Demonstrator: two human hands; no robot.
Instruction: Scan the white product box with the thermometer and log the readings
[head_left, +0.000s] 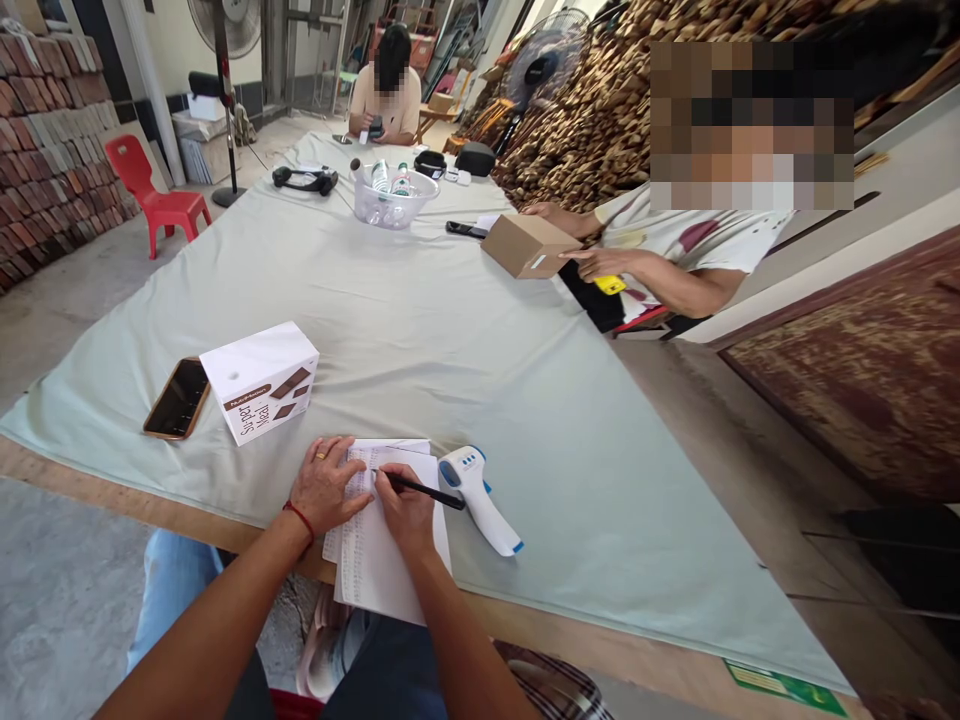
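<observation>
Sheets of paper (367, 560) with rows of handwriting lie at the table's near edge, partly overhanging it. A black pen (431, 490) is pinched in my right hand (405, 510), its tip down on the top sheet. My left hand (326, 485) rests on the paper's left side, fingers spread and touching the sheet. Just right of the papers lies a white and blue infrared thermometer (480, 500). Farther left a white printed box (262, 375) stands beside a phone (178, 398) in a brown case.
A cloth-covered table (390, 320) stretches ahead. On it stands a plastic basket (390, 205) with bottles. At right a person holds a cardboard box (529, 245); another person (386, 95) sits at the far end. A red chair (157, 190) stands left, near stacked bricks (56, 150).
</observation>
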